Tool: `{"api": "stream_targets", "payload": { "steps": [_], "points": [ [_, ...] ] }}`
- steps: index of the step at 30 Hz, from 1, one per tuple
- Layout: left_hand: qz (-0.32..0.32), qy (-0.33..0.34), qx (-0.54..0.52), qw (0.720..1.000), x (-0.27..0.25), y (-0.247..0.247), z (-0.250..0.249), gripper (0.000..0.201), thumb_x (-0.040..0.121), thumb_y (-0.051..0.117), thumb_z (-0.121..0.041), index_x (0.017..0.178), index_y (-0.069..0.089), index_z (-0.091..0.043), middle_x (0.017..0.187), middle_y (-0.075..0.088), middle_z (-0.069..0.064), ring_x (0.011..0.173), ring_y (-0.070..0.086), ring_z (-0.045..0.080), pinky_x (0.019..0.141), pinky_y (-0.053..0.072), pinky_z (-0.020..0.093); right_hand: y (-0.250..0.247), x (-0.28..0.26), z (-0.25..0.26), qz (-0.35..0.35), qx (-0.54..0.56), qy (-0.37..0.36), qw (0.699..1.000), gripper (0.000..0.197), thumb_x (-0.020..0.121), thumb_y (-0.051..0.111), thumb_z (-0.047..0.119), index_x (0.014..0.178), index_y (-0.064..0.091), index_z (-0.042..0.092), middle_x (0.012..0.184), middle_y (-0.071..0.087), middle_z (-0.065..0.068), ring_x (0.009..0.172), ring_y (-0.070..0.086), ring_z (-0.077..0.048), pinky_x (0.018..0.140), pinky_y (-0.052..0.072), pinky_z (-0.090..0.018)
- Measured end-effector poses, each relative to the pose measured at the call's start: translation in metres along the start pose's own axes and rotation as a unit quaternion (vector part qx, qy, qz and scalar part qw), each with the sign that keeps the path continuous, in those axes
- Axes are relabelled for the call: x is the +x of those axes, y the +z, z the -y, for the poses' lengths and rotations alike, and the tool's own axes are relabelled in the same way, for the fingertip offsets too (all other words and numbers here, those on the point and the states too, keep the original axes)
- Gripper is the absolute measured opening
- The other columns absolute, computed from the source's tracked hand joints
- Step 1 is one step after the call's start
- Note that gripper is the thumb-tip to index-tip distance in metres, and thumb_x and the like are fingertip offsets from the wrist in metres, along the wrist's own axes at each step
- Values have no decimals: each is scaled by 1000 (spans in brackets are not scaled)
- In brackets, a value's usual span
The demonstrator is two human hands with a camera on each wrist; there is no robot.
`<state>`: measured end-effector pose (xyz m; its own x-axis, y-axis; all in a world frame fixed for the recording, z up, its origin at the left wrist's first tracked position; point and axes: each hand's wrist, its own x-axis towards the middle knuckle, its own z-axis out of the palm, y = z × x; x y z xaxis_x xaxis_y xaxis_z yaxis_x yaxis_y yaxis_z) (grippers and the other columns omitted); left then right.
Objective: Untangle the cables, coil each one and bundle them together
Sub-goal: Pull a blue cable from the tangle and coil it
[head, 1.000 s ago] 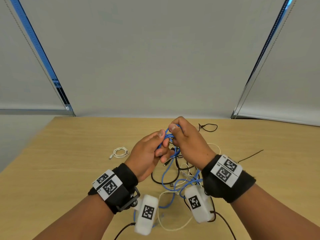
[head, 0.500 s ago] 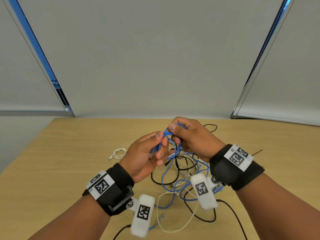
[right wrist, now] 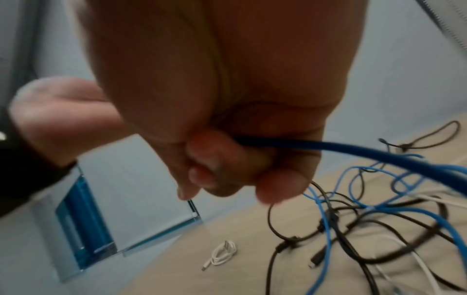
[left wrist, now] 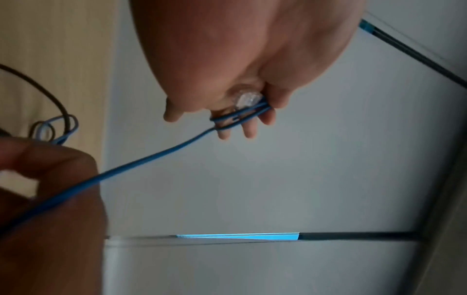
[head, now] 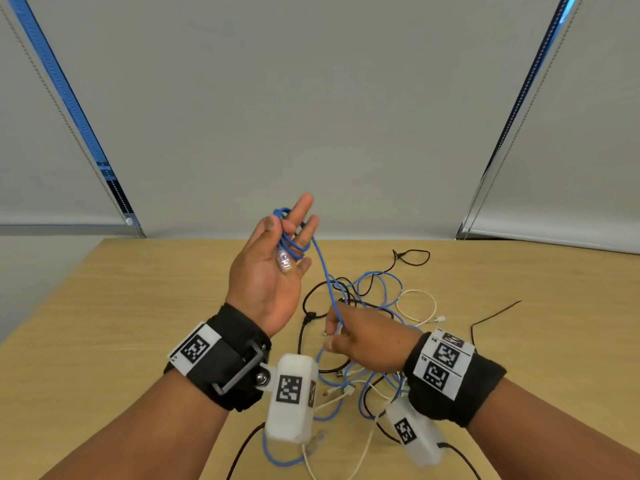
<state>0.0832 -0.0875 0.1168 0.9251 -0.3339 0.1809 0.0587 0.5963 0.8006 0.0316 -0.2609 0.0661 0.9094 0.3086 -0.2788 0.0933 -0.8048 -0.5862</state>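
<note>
1. Palm up and raised above the desk (head: 104, 306), the left hand (head: 266, 271) has its fingers extended, with loops of the blue cable (head: 323, 271) wound round them and the thumb pressing the coil; its grip is grasping the blue cable, the clear plug (head: 284, 262) lying against the palm.
2. The right hand (head: 367, 344) sits lower, just above the tangle, fingers curled; its grip is clenched round a taut run of the same blue cable, which slants up to the left hand.
3. Under and beyond the right hand lies the tangle: black cables (head: 304, 327), a white cable (head: 419, 306) and slack loops of the blue one crossing each other on the desk.
4. A small coiled white cable (right wrist: 222, 253) lies apart on the desk, seen in the right wrist view.
5. The blue cable is thin, bright blue, partly coiled on the left fingers, the rest still threaded through the tangle.
</note>
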Motion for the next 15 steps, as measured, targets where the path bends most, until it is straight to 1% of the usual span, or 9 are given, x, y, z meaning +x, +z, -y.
{"api": "stream_targets", "payload": {
  "steps": [2, 4, 5, 6, 8, 10, 12, 13, 15],
  "points": [
    [-57, 27, 142, 988, 4, -4, 6, 30, 107, 42, -21, 79, 53, -22, 141, 62, -7, 132, 57, 13, 107, 34, 37, -3, -6, 11, -16, -29, -27, 999, 23, 98, 57, 42, 108, 48, 23, 79, 65, -4, 69, 59, -21, 68, 48, -36],
    [-73, 32, 336, 939, 6, -9, 15, 29, 107, 40, -15, 81, 52, -18, 134, 64, -8, 127, 58, 8, 105, 38, 30, -10, -12, 25, -69, -27, -85, 994, 14, 100, 54, 38, 105, 51, 25, 73, 64, 0, 66, 58, -20, 69, 49, -38],
    [-57, 19, 397, 916, 5, -12, 20, 28, 107, 40, -15, 82, 51, -17, 123, 68, -9, 118, 61, 6, 100, 40, 30, -17, -14, 30, -108, -23, -112, 988, 7, 100, 53, 34, 98, 54, 28, 72, 63, 3, 66, 57, -17, 68, 49, -37],
    [-36, 4, 425, 904, 2, -15, 25, 29, 108, 39, -16, 81, 50, -17, 106, 70, -9, 101, 63, 6, 92, 42, 34, -25, -14, 33, -150, -17, -132, 980, 12, 101, 53, 31, 89, 55, 32, 71, 61, 5, 66, 55, -14, 68, 48, -34],
    [8, -21, 417, 909, -4, -18, 32, 31, 108, 37, -19, 81, 51, -13, 78, 65, 2, 78, 58, 12, 81, 40, 37, -43, -11, 34, -221, -5, -139, 965, 21, 100, 55, 27, 80, 57, 32, 78, 60, 5, 75, 55, -11, 71, 44, -31],
    [37, -56, 353, 933, -10, -18, 34, 35, 110, 31, -23, 88, 56, -10, 67, 65, 14, 80, 68, 13, 86, 44, 38, -56, -8, 30, -265, 40, -123, 956, 13, 99, 56, 24, 87, 62, 24, 93, 63, 1, 90, 57, -13, 76, 46, -28],
    [50, -93, 240, 965, -13, -14, 33, 39, 111, 30, -26, 94, 59, -6, 60, 58, 17, 95, 74, 27, 95, 47, 38, -58, -4, 24, -260, 145, -124, 947, 6, 100, 56, 20, 97, 62, 21, 104, 62, -2, 94, 60, -9, 73, 48, -15],
    [55, -106, 190, 974, -14, -11, 31, 39, 111, 31, -27, 94, 60, -7, 58, 53, 16, 98, 73, 35, 94, 49, 37, -56, -2, 22, -250, 174, -127, 944, 8, 102, 54, 20, 103, 62, 21, 107, 63, -1, 96, 61, -5, 75, 49, -15],
    [57, -111, 137, 983, -16, -7, 29, 37, 109, 35, -29, 90, 60, -10, 57, 47, 11, 85, 70, 36, 85, 53, 34, -51, 3, 18, -255, 160, -129, 945, 15, 105, 49, 26, 112, 63, 27, 110, 67, 6, 105, 62, -8, 88, 50, -27]
  ]
}}
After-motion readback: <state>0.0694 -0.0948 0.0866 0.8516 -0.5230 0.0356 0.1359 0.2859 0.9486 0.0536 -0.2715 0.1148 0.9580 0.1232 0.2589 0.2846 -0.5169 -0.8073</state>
